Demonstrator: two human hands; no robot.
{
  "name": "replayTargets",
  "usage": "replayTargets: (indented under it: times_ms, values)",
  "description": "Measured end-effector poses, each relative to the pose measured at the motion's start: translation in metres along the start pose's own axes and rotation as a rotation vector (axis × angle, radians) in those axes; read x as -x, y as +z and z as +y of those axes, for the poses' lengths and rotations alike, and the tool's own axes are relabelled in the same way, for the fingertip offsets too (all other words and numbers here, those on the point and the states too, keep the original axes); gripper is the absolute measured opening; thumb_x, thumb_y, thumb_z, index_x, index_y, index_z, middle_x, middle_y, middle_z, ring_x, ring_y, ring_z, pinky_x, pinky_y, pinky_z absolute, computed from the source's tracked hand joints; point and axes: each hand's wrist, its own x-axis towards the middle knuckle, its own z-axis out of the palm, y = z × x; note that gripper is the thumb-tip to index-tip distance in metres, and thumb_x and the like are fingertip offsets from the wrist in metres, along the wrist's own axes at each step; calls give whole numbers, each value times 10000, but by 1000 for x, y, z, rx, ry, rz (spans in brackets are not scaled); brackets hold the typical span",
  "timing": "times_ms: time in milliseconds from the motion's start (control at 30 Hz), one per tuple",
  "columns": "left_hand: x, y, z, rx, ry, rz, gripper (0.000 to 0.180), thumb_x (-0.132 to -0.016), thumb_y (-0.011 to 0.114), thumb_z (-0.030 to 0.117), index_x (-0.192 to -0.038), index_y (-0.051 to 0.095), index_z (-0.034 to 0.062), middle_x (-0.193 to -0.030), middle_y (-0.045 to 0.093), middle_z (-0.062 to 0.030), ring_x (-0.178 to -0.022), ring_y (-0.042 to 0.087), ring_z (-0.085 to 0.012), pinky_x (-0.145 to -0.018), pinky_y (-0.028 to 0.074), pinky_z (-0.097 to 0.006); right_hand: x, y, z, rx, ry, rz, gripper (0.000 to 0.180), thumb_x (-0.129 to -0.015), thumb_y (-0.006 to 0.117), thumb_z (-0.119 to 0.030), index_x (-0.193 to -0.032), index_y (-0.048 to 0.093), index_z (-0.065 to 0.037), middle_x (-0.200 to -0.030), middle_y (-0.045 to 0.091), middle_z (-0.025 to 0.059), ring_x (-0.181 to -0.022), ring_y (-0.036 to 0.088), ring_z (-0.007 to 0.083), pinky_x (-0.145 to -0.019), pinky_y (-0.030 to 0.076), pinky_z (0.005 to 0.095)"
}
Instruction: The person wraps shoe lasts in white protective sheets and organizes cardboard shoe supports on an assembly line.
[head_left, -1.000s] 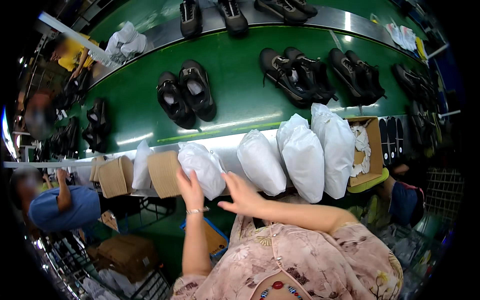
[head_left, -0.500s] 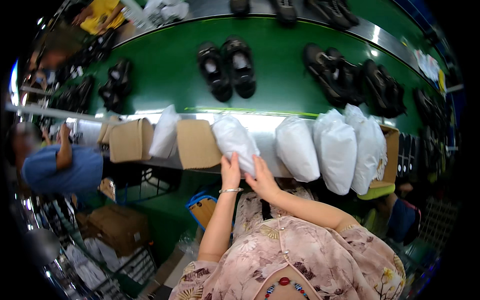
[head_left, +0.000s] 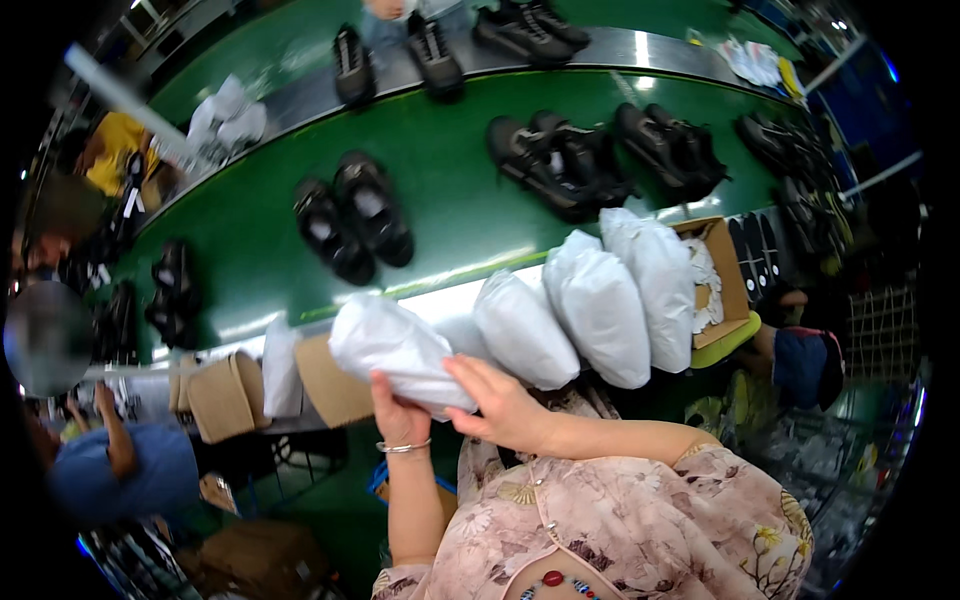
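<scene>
White bundle (head_left: 390,342) tipped leftward, left hand (head_left: 402,420) and right hand (head_left: 503,410) gripping it, green worktop (head_left: 445,205), perhaps wire rack (head_left: 882,335)

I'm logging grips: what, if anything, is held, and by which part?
A white wrapped bundle, by its near end: left hand at the near edge, right hand on its right side.

Could read no text, number, brand or sign anywhere. Noticed pale patches (head_left: 371,204) inside the pair of black shoes (head_left: 397,243) on the green surface (head_left: 440,150), too blurred to tell as labels. Made out no print on the tilted white wrapped bundle (head_left: 385,340) or the open brown box (head_left: 735,270) at right.
</scene>
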Motion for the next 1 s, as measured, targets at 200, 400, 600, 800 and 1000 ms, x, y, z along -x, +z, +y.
replayTargets:
  times_ms: [200,400,600,800,1000]
  values:
    - [-29,68,-4,-107,-44,-151,741,-775,628,514,-1307,372,66,-1280,467,-92,-1170,458,-264,-992,378,-419,-18,-52,5,-73,-10,125,567,-736,683,-149,-1213,460,62,-1132,515,234,-978,564,363,-816,486,369]
    - [-66,171,-61,-63,-78,-94,740,-800,522,584,-1307,374,67,-1263,480,-115,-1145,481,-277,-980,391,-410,-43,-128,48,-92,143,260,778,-694,738,-253,-1292,341,49,-1193,472,258,-1072,508,382,-918,423,394]
    - [-87,231,-121,-12,-83,-214,758,-803,510,621,-1302,381,65,-1270,478,-106,-1152,476,-274,-990,382,-400,-47,-173,91,-148,213,430,755,-611,809,-195,-1185,351,-19,-1320,364,284,-1225,401,392,-990,363,413]
    - [-87,260,-141,30,-30,-259,878,-737,546,685,-1353,323,100,-1322,437,-87,-1211,427,-268,-1021,355,-409,-51,-209,111,123,-34,493,748,-594,808,-184,-1164,349,-28,-1295,385,313,-1162,470,400,-924,423,417]
    - [-114,236,-146,24,-169,-281,865,-790,366,741,-1395,275,129,-1369,393,-68,-1251,381,-254,-1025,337,-413,-49,-216,108,-700,216,552,672,-653,794,-203,-1150,391,5,-1074,523,109,-997,519,163,-848,449,304]
